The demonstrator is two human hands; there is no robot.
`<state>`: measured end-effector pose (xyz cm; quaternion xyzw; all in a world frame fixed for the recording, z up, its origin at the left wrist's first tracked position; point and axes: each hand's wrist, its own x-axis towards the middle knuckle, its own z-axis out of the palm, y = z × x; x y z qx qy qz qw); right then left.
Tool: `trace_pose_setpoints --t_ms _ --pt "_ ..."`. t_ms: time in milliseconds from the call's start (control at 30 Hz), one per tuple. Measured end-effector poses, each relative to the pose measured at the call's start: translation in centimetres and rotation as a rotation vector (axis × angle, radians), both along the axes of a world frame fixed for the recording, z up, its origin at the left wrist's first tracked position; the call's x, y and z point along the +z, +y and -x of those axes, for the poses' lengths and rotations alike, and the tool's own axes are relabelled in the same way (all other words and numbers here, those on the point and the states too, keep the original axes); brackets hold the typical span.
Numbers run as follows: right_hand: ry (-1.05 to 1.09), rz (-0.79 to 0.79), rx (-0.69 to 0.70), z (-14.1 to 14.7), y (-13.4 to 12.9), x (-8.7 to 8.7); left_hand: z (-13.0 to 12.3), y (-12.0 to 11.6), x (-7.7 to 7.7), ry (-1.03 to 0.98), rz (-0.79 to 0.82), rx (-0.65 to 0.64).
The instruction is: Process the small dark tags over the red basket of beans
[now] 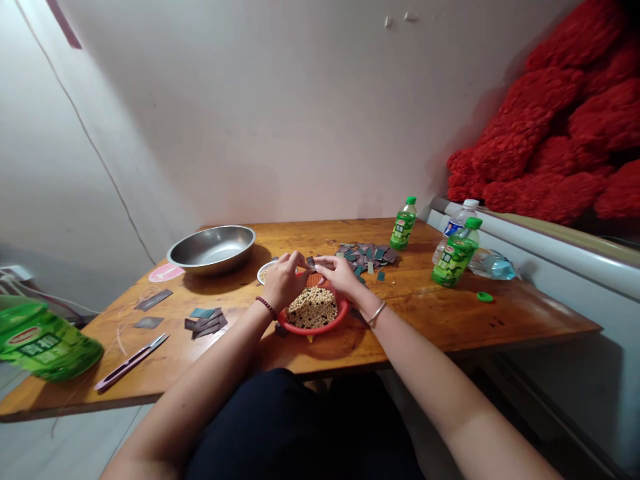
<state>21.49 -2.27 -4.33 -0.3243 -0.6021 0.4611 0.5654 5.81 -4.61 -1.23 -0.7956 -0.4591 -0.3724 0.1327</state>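
A red basket (336, 321) with pale and black beads stands near the table's front edge. Above its back rim my two hands meet. My left hand (286, 280) has its fingers pinched at a small dark piece (311, 261). My right hand (336, 272) pinches the same piece from the other side. Behind my left hand a small white bowl (260, 275) is partly hidden and holds pale beads. A pile of dark and green pieces (367, 257) lies behind and right of my right hand.
A steel basin (213, 250) is at the back left. Dark strips (206, 323), a pink-handled knife (131, 363) and a large green bottle (47, 340) are left. Green bottles (403, 227) (456, 257), a clear bottle (443, 243) and a green cap (485, 297) are right.
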Motion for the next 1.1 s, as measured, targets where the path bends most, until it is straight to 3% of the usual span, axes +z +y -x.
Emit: trace_pose_setpoints --t_ms 1100 --pt "-0.003 0.007 -0.001 -0.06 0.39 -0.27 0.12 -0.22 0.41 0.046 -0.007 -0.069"
